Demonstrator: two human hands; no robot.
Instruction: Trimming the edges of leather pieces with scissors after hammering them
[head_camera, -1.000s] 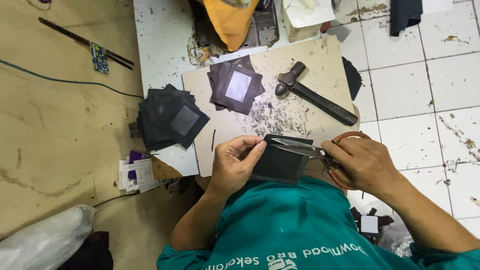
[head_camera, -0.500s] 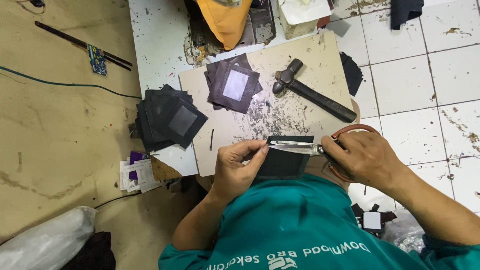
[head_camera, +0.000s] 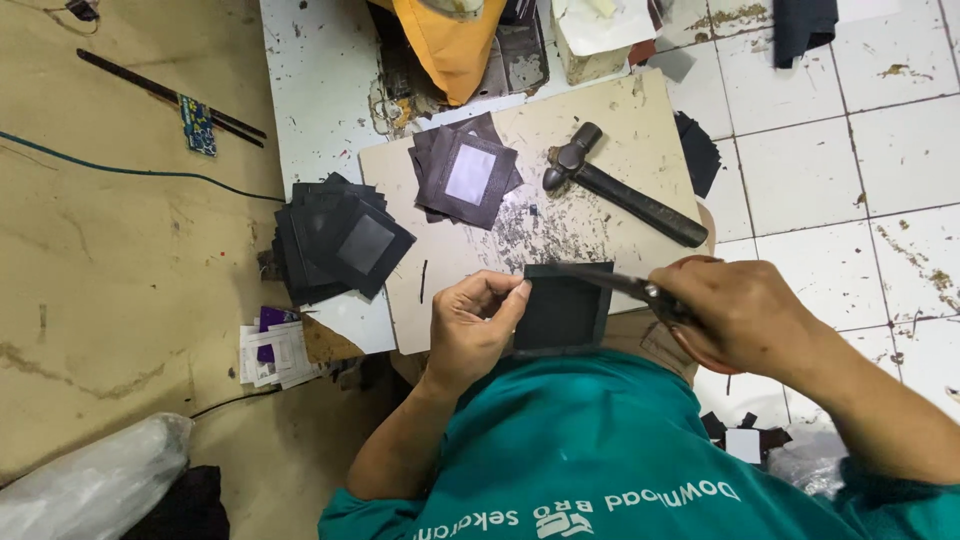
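Holding a dark square piece (head_camera: 562, 308) just above the lap, at the near edge of the work board (head_camera: 620, 130) — left hand (head_camera: 478, 322) pinching its left edge, fingers clamped on it. Gripping scissors (head_camera: 640, 291) in the right hand (head_camera: 745, 312), fingers closed around the handles, blades lying along the piece's top edge. Resting on the board: a hammer (head_camera: 625, 195) and a small pile of framed pieces (head_camera: 465, 175). Sitting left of the board — a bigger stack of dark pieces (head_camera: 340, 240).
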